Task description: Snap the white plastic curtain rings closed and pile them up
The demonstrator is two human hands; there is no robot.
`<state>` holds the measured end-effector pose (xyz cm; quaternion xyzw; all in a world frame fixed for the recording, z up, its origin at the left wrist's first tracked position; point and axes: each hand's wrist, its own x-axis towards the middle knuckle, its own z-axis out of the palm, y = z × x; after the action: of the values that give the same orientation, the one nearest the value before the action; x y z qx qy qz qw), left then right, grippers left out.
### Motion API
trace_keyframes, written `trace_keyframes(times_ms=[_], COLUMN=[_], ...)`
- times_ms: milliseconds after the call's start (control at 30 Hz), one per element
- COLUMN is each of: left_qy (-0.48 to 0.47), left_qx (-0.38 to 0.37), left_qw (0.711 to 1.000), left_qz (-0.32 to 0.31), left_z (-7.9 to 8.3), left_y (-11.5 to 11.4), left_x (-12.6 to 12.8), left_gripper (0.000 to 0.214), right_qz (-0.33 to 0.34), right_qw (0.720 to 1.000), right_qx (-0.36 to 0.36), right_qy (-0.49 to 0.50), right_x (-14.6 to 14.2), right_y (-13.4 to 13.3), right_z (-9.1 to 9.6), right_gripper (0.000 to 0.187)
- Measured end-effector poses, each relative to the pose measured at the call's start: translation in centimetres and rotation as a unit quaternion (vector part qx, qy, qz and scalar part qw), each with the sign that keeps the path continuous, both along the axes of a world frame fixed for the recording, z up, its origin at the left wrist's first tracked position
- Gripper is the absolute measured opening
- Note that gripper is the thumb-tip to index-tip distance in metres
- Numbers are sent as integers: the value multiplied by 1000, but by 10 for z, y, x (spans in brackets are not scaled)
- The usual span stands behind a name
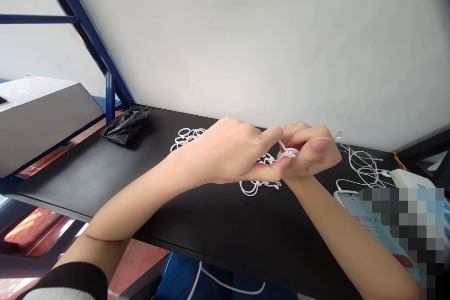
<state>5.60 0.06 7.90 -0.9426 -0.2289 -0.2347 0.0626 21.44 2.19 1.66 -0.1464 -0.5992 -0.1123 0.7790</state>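
Both hands meet over the black table [225, 225]. My left hand [235, 150], closed in a pinch, grips a small white plastic piece [288, 153] with a rounded end and a thin stem. My right hand [311, 150] is curled at the other side of this piece, its fingers folded and its thumb on top. Part of the piece is hidden between the fingers. Under and behind my left hand lie white plastic rings [182, 140], partly covered by it. More loose white loops [250, 190] lie below the two hands.
A crumpled black plastic bag [126, 125] lies at the table's far left. At right are coiled white cables [363, 168], a white box [411, 180] and a phone [372, 225] beside my right forearm. A blue metal frame [94, 47] and white wall [263, 42] stand behind.
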Motion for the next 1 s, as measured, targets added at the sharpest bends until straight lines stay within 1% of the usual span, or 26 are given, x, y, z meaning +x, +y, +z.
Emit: trace_keyframes(times_ms=[133, 200, 333, 533, 633, 733, 833, 933, 1000], left_qy=[-5, -9, -18, -60, -86, -97, -104, -97, -93], left_qx=[-1, 6, 19, 25, 30, 27, 3, -50, -86], left_qw=[1000, 1000, 1000, 998, 996, 995, 995, 994, 992], left_qz=[1, 5, 13, -4, -15, -10, -4, -15, -29], left_z=[0, 0, -2, -3, -4, -6, -7, -6, -5], left_y=[-1, -1, 0, 3, 4, 3, 3, 3, 3], left_x=[0, -1, 0, 1, 0, 0, 2, 3, 3], left_gripper=[38, 39, 44, 60, 64, 68, 71, 70, 69], right_qz=[-35, -47, -43, -38, -50, -54, -45, -32, -33], right_qw=[999, 998, 997, 998, 999, 999, 999, 997, 996], right_qx=[-5, 5, 21, 23, 11, 2, 0, 11, -1], right_qy=[-31, -49, -68, -40, -12, 2, -24, -70, -82], right_x=[1, 0, 0, -4, -7, -8, -5, 1, 6], right_y=[-1, -3, -2, 1, 0, -1, -1, -2, -1], right_z=[-8, -9, -9, -12, -15, -16, -16, -17, -18], right_gripper=[46, 46, 45, 44, 44, 45, 45, 46, 50])
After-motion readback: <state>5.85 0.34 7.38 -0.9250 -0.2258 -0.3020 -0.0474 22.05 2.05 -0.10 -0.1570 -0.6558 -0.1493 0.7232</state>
